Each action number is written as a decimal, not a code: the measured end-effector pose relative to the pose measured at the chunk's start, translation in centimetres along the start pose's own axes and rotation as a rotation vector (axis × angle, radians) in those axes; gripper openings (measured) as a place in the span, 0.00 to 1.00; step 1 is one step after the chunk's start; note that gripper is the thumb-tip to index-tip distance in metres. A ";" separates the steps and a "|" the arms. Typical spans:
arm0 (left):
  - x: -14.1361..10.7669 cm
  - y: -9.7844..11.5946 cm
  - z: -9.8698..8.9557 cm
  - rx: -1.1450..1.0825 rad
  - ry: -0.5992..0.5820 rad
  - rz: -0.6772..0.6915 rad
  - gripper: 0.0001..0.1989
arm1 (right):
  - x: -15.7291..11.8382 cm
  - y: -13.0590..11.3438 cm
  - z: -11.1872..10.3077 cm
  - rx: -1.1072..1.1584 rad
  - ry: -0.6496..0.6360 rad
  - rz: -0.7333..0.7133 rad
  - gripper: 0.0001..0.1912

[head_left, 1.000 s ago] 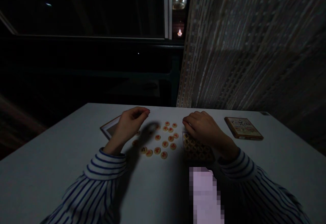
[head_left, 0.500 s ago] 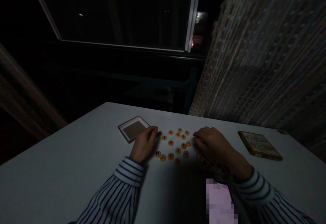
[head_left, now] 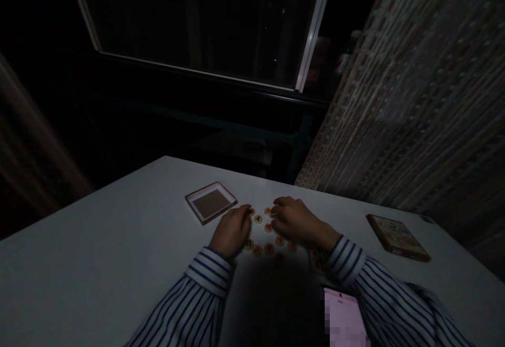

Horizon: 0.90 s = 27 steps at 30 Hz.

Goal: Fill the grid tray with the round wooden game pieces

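Round wooden Chinese chess pieces with red or black characters lie face up on the white table [head_left: 118,221]. My left hand [head_left: 231,231] rests at their left edge, fingers loosely curved, its fingertips at a red-marked piece [head_left: 251,211]. Just right of it lies a black-marked piece [head_left: 258,219]. My right hand [head_left: 298,222] reaches over the right side of the group with fingers apart, close to a red-marked piece [head_left: 268,227], and covers several others. More pieces [head_left: 317,257] sit in shadow beneath the right wrist, partly hidden.
A shallow open box tray [head_left: 190,200] sits beyond my left hand. At the right lies a flat box with a picture [head_left: 398,236]. A lit phone [head_left: 344,315] is near my right forearm. Bead-string curtain [head_left: 394,100] hangs behind the table's right side, a dark window [head_left: 197,21] beyond.
My right hand has moved left, from beside the pieces to over them. My left hand stays near the same piece, with its fingers lower. The view has shifted slightly.
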<state>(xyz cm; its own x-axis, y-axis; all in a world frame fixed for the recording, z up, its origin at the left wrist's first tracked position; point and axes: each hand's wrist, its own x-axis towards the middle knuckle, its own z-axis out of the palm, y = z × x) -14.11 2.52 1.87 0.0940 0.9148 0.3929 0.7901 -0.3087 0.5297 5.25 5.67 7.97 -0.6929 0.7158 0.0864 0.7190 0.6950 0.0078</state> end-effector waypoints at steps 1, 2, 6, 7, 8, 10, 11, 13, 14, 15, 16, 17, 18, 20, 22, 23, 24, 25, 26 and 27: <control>0.0 -0.1 0.1 0.017 -0.008 0.015 0.17 | 0.5 -0.1 0.4 0.004 -0.004 -0.002 0.16; -0.1 -0.2 0.1 0.031 -0.013 0.026 0.17 | 1.0 -0.2 0.8 0.010 -0.010 -0.006 0.17; -0.1 -0.3 0.3 0.059 -0.005 0.044 0.18 | 2.5 -0.4 2.0 0.045 -0.030 -0.001 0.16; -0.1 -0.4 0.3 0.061 -0.003 0.046 0.18 | 2.8 -0.4 2.2 0.048 -0.033 -0.004 0.16; -0.1 -0.4 0.4 0.062 -0.002 0.049 0.18 | 3.0 -0.4 2.3 0.049 -0.035 -0.010 0.16; -0.1 -0.4 0.5 0.062 -0.003 0.054 0.19 | 3.2 -0.5 2.5 0.052 -0.041 -0.015 0.16; -0.1 -0.5 0.6 0.059 -0.004 0.057 0.19 | 3.3 -0.6 2.6 0.054 -0.043 -0.015 0.16; -0.2 -0.5 0.7 0.051 -0.006 0.064 0.19 | 3.5 -0.7 2.8 0.061 -0.052 -0.014 0.16; -0.2 -0.5 0.7 0.048 -0.005 0.064 0.19 | 3.6 -0.7 2.9 0.065 -0.060 -0.013 0.16; -0.2 -0.5 0.7 0.048 -0.004 0.062 0.19 | 3.6 -0.7 3.0 0.067 -0.067 -0.013 0.16; -0.2 -0.5 0.7 0.048 -0.002 0.062 0.19 | 3.7 -0.7 3.1 0.067 -0.071 -0.015 0.16; -0.2 -0.5 0.7 0.049 -0.001 0.061 0.18 | 3.7 -0.8 3.2 0.068 -0.073 -0.016 0.16; -0.2 -0.6 0.7 0.049 0.002 0.060 0.18 | 3.8 -0.8 3.3 0.068 -0.072 -0.018 0.16; -0.2 -0.6 0.8 0.048 0.012 0.058 0.18 | 3.8 -0.7 3.4 0.071 -0.065 -0.019 0.16; -0.1 -0.7 0.9 0.046 0.022 0.060 0.18 | 3.8 -0.7 3.5 0.079 -0.067 -0.020 0.17; -0.1 -0.7 0.9 0.044 0.026 0.061 0.18 | 3.8 -0.6 3.4 0.083 -0.072 -0.019 0.17; -0.1 -0.8 0.9 0.041 0.028 0.063 0.18 | 3.9 -0.6 3.4 0.087 -0.078 -0.018 0.18; -0.1 -0.8 1.0 0.039 0.030 0.062 0.18 | 3.9 -0.6 3.4 0.090 -0.085 -0.017 0.18; 0.0 -0.8 1.0 0.036 0.032 0.059 0.18 | 3.9 -0.6 3.3 0.094 -0.091 -0.016 0.18; 0.0 -0.8 1.0 0.033 0.034 0.055 0.18 | 3.9 -0.6 3.3 0.097 -0.095 -0.015 0.18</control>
<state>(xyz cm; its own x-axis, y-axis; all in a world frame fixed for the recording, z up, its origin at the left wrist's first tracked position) -14.19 3.02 0.68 0.1178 0.8872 0.4461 0.8040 -0.3489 0.4815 1.94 8.30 5.02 -0.7085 0.7056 -0.0082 0.7034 0.7053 -0.0880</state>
